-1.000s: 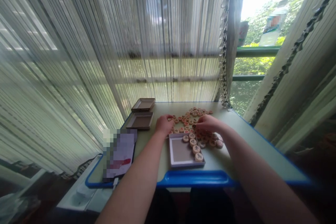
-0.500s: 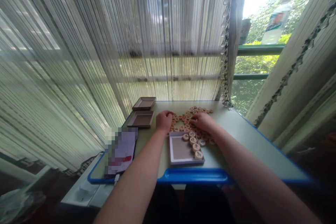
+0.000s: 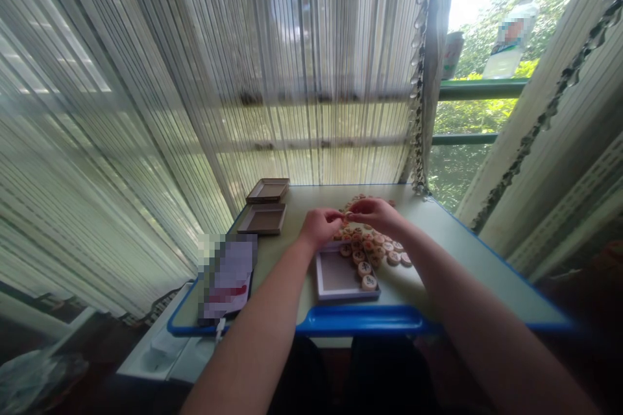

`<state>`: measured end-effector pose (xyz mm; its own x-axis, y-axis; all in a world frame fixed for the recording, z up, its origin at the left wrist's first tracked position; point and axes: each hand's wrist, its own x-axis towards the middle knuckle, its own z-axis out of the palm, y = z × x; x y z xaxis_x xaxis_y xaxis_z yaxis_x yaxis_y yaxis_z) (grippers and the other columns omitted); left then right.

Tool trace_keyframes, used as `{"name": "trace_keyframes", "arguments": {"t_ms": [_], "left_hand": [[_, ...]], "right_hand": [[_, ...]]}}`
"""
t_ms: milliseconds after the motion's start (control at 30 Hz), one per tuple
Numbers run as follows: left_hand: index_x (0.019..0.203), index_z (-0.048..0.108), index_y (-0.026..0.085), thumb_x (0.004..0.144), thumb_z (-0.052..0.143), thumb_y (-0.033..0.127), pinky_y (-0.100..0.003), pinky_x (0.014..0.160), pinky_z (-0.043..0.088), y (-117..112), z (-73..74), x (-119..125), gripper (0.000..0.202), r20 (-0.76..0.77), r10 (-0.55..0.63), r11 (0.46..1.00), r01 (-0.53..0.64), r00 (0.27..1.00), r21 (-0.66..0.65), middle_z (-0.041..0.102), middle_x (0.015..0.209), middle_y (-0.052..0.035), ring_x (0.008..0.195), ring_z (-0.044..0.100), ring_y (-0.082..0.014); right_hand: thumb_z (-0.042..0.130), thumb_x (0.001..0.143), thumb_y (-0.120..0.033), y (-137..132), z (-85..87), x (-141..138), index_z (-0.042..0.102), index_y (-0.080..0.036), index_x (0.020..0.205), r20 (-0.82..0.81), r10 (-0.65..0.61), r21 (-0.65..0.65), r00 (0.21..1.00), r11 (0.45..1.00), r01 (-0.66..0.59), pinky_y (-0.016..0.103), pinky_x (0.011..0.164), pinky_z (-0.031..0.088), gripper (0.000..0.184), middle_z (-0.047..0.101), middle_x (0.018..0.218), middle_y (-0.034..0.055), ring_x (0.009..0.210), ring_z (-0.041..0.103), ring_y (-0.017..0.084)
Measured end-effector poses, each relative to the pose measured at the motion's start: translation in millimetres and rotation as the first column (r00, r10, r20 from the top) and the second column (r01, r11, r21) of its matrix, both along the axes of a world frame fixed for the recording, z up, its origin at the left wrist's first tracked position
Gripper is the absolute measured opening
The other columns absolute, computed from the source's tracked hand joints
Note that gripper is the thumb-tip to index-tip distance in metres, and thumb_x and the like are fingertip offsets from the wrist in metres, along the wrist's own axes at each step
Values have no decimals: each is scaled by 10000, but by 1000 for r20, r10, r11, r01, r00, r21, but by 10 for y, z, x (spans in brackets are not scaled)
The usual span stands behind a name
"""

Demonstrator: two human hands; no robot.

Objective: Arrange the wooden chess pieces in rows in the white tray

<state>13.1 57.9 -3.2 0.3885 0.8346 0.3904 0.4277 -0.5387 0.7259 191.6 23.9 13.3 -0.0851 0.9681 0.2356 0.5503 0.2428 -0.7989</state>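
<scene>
Round wooden game pieces (image 3: pixel 384 248) with red and dark characters lie scattered on a pale green table (image 3: pixel 452 253). A shallow white tray (image 3: pixel 335 279) near the front edge holds a column of pieces (image 3: pixel 364 268) along its right side. My left hand (image 3: pixel 321 228) hovers just beyond the tray with its fingers curled, pinching at the pile. My right hand (image 3: pixel 372 213) meets it fingertip to fingertip over the pieces, also pinched. What either pinch holds is too small to name.
Two empty brown box halves (image 3: pixel 263 218) (image 3: pixel 267 190) sit at the table's far left. A blurred card (image 3: pixel 228 277) lies at the front left corner. The table has a blue rim (image 3: pixel 360 321). Striped curtains hang behind; an open window is at the right.
Both hands rose from the pile and came together, fingertips meeting over the pieces. The left hand shifted right. Several pieces to the right of the tray are uncovered again.
</scene>
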Motion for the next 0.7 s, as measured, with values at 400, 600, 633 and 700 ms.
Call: {"name": "trace_keyframes", "arguments": {"t_ms": [400, 600, 633, 700], "left_hand": [[898, 687, 121, 738, 634, 315, -168, 414, 407, 5, 2, 40, 257, 267, 5, 946, 82, 964, -314, 678, 679, -40, 509, 558, -81], [867, 677, 111, 734, 630, 315, -153, 385, 366, -7, 31, 24, 248, 343, 19, 905, 129, 939, -406, 686, 725, -55, 478, 549, -65], [848, 675, 107, 727, 633, 310, -151, 378, 355, -15, 39, 21, 239, 353, 12, 898, 145, 935, -415, 686, 728, -57, 469, 546, -62], [794, 670, 102, 727, 620, 317, -150, 363, 333, -28, 52, 15, 230, 367, -4, 886, 174, 930, -431, 683, 725, -59, 446, 535, -57]], "right_hand": [[614, 720, -324, 16, -119, -112, 648, -180, 998, 159, -20, 360, 987, 932, -39, 283, 683, 471, 315, 640, 908, 68, 738, 577, 147], [566, 787, -347, 0, -135, -123, 632, -193, 1000, 312, -99, 528, 945, 845, -86, 286, 733, 465, 271, 607, 948, 78, 794, 572, 159], [561, 792, -345, -9, -125, -122, 634, -190, 992, 318, -99, 535, 943, 840, -93, 285, 744, 462, 263, 610, 940, 77, 815, 572, 164], [558, 793, -331, -29, -103, -119, 638, -191, 985, 325, -88, 533, 942, 840, -105, 285, 759, 458, 250, 615, 935, 75, 849, 572, 172]]}}
